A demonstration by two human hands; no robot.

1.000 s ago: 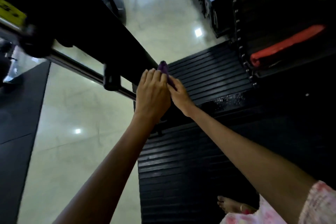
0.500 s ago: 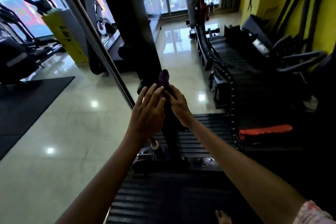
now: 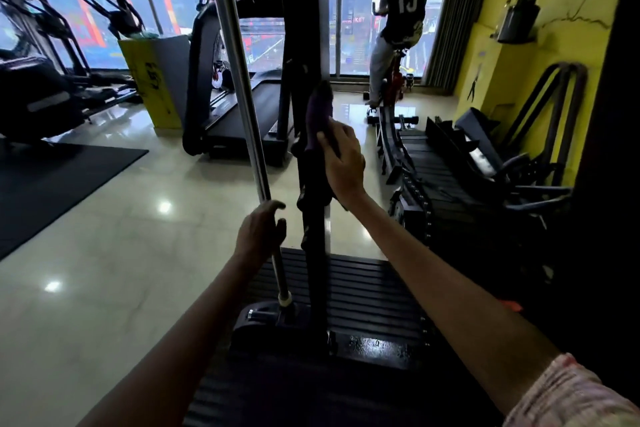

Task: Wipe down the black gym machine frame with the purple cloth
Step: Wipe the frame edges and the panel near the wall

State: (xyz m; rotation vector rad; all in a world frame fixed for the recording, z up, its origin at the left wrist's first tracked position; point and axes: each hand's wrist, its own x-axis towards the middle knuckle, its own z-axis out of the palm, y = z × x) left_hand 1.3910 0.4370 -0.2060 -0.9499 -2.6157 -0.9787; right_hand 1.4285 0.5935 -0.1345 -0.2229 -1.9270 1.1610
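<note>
My right hand [image 3: 343,163] presses the purple cloth [image 3: 318,111] against the black upright frame [image 3: 313,218], fingers extended; my left hand [image 3: 259,234] curls around the chrome guide rod [image 3: 239,80].

Right hand [image 3: 343,163] presses purple cloth [image 3: 318,114] against black frame upright [image 3: 313,225]; left hand [image 3: 259,232] grips chrome rod [image 3: 239,80].
</note>
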